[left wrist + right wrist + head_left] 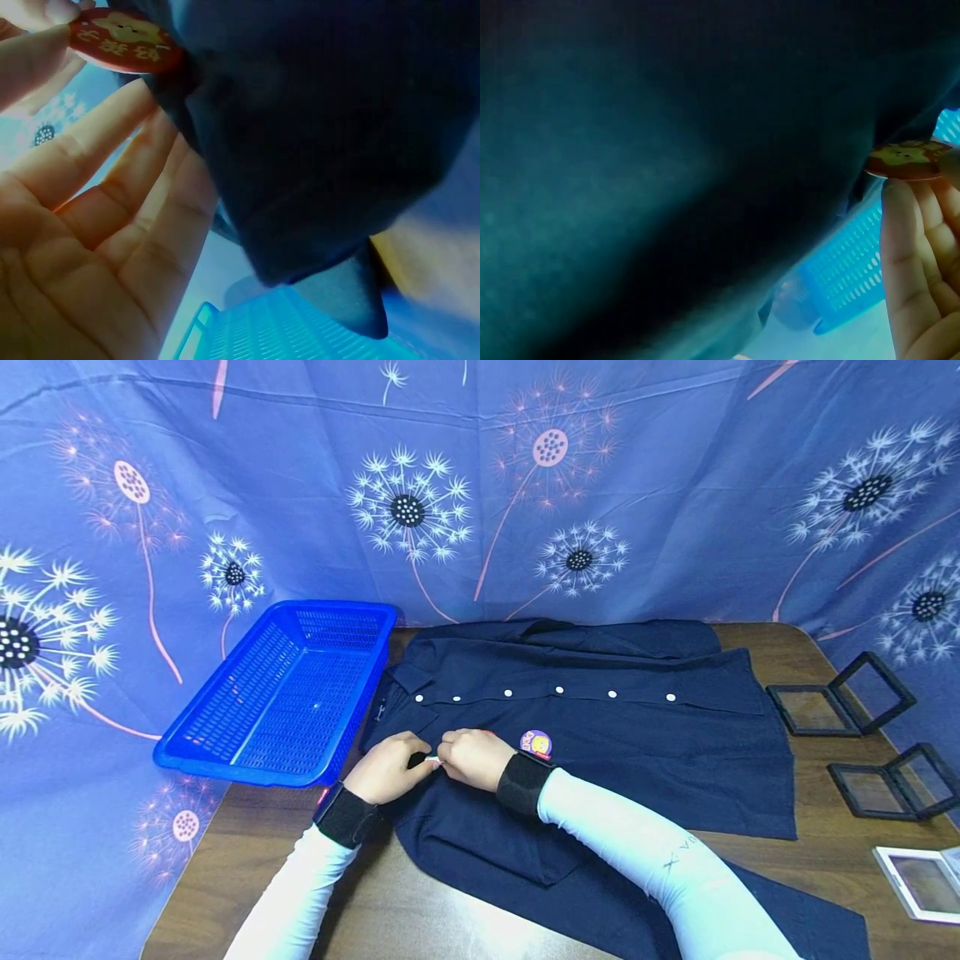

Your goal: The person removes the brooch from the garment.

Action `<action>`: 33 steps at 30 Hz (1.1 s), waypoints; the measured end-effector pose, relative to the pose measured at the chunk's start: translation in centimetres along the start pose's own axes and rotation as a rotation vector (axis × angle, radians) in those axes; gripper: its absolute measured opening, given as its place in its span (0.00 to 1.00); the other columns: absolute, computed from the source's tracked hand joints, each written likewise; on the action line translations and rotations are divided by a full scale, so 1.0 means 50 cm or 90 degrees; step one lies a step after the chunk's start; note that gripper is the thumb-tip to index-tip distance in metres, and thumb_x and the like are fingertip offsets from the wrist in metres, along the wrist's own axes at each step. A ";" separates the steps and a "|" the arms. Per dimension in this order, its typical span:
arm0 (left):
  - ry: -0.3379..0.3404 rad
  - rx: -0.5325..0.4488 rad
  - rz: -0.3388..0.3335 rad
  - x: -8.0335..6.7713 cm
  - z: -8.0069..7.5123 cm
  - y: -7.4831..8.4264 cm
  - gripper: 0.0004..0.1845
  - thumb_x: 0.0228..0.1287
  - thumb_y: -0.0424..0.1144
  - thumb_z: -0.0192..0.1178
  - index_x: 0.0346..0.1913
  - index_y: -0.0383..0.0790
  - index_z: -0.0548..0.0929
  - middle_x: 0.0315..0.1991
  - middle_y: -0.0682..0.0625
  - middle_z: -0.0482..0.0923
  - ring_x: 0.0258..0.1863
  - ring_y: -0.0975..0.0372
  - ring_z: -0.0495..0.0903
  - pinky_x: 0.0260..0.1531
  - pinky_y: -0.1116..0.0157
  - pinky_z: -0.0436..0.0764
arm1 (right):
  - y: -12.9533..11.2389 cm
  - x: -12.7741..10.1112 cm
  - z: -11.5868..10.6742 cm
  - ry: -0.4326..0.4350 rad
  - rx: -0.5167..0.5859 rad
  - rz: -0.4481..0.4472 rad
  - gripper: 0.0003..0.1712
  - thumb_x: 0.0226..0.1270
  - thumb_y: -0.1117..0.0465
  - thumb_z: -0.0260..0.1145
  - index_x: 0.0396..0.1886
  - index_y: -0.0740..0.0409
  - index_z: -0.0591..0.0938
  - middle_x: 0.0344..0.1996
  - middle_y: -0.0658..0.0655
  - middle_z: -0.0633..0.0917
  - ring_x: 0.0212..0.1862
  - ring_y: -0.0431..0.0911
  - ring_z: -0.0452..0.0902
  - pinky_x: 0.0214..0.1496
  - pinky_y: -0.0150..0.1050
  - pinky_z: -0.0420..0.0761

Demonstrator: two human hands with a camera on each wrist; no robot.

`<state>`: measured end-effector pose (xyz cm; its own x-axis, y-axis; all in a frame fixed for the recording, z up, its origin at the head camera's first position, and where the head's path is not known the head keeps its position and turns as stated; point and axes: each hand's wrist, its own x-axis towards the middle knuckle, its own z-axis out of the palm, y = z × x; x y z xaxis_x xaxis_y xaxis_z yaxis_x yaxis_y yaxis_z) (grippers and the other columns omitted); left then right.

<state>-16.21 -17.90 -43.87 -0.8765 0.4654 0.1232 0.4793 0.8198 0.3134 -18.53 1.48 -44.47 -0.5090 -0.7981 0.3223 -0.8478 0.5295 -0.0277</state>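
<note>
Both hands meet over the collar end of a dark navy shirt (600,752), which lies flat with a row of white buttons. Between the fingertips of my left hand (386,768) and right hand (476,756) is a small badge (432,759), only its pale edge showing from above. In the left wrist view it is a round red badge (127,41) with a yellow flower shape, against the dark cloth. My left fingers (105,146) lie along the fabric edge. In the right wrist view, a thumb and fingers pinch the badge (907,160).
A blue plastic basket (285,693) stands at the left. A purple round badge (536,743) sits on the shirt. Two black hinged frames (813,710) and a white frame (922,885) lie at the table's right. A dandelion-patterned cloth (480,485) hangs behind the wooden table (375,893).
</note>
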 end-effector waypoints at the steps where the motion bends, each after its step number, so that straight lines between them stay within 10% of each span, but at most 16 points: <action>1: 0.003 -0.002 0.004 0.000 -0.001 -0.001 0.15 0.63 0.45 0.64 0.43 0.35 0.87 0.40 0.45 0.85 0.44 0.55 0.84 0.47 0.56 0.81 | 0.001 0.001 0.000 -0.002 0.008 0.003 0.05 0.59 0.60 0.68 0.25 0.52 0.83 0.25 0.49 0.81 0.30 0.43 0.80 0.33 0.37 0.80; 33: 0.089 0.007 -0.016 0.001 0.003 0.002 0.05 0.54 0.33 0.70 0.27 0.44 0.84 0.28 0.53 0.80 0.29 0.62 0.80 0.31 0.60 0.79 | 0.007 0.016 -0.012 -0.004 0.105 0.063 0.02 0.59 0.61 0.68 0.29 0.54 0.85 0.27 0.50 0.82 0.30 0.43 0.79 0.35 0.38 0.78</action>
<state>-16.22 -17.74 -43.99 -0.8854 0.3947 0.2456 0.4573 0.8344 0.3077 -19.13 1.20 -43.64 -0.5915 -0.7465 0.3046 -0.8062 0.5518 -0.2133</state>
